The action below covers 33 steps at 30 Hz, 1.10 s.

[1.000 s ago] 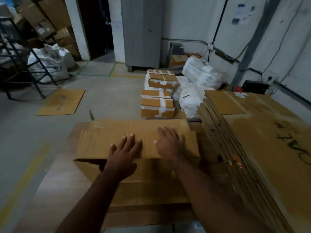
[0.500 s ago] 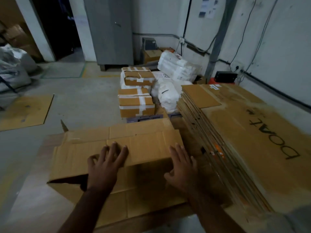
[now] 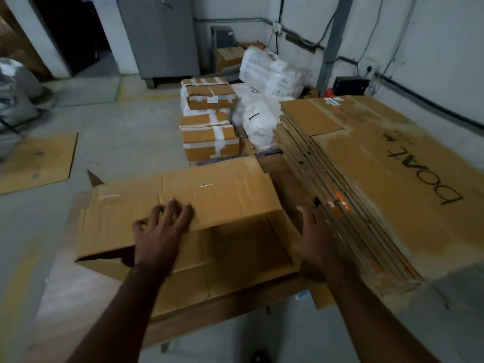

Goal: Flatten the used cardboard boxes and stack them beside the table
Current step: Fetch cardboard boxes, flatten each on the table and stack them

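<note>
A brown cardboard box point(image 3: 222, 200), partly collapsed, lies on the wooden table point(image 3: 73, 279). Its left end still gapes open. My left hand point(image 3: 159, 231) presses down on the box's upper panel with spread fingers. My right hand point(image 3: 314, 242) is at the box's right edge, fingers straight, between the box and a tall stack of flattened cartons point(image 3: 379, 179) that leans beside the table on the right. The top sheet of that stack bears black handwritten letters.
Taped brown parcels point(image 3: 209, 137) and white wrapped bundles point(image 3: 259, 124) sit on the floor beyond the table. A flat cardboard sheet point(image 3: 36, 161) lies on the floor at left. A grey cabinet point(image 3: 159, 35) and a dark doorway point(image 3: 73, 30) stand at the back.
My right hand slid off the top of the box to its right edge. The box's upper panel has sunk lower under my left hand. My view has turned to the right.
</note>
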### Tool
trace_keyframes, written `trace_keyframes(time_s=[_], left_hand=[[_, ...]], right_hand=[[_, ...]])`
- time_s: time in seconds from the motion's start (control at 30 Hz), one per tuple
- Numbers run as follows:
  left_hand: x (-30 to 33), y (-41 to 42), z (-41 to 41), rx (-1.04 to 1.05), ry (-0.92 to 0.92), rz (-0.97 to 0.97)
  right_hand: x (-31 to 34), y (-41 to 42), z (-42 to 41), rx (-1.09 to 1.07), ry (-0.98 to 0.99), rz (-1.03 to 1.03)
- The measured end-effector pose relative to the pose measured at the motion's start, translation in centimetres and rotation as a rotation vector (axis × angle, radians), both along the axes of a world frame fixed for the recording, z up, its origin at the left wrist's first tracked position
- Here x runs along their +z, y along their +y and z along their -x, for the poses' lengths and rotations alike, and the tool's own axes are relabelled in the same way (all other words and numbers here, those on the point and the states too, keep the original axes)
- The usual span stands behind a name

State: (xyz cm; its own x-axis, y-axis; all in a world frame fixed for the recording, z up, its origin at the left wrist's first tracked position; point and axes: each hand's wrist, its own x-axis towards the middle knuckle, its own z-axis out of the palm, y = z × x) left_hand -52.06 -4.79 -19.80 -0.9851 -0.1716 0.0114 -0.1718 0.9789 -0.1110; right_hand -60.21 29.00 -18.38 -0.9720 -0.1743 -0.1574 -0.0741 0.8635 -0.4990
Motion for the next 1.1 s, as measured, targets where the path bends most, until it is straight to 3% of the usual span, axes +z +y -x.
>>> trace_keyframes(time_s=[0.1, 0.27, 0.5, 0.57, 0.7, 0.93, 1.0, 1.1], left_hand=[[-0.2, 0.6, 0.3, -0.001, 0.024, -0.002], [0.2, 2.5, 1.3, 0.000, 0.022, -0.018], [0.4, 3.0, 1.6, 0.022, 0.080, -0.052], [0.8, 1.8, 1.0, 0.114, 0.095, -0.097], [1.6, -2.4, -1.6, 0.498, -0.031, -0.234], [2.4, -8.6, -8.7, 0.732, -0.172, -0.070], [1.9, -9.0, -8.9, 0.768, -0.161, -0.202], [0.7, -8.7, -7.9, 0.723, 0.000, -0.513]], right_hand=[[1.1, -4.3, 0.7, 0.159, 0.106, 0.002], [2.3, -14.2, 2.5, 0.520, 0.249, -0.337], [1.7, -17.3, 4.6, 0.700, 0.317, -0.494], [1.7, -17.2, 5.2, 0.714, 0.315, -0.491], [1.0, -16.4, 5.9, 0.720, 0.299, -0.474], [0.6, -15.3, 6.4, 0.716, 0.311, -0.514], [0.6, -15.4, 6.3, 0.716, 0.316, -0.507], [0.7, -16.0, 5.8, 0.739, 0.306, -0.471]])
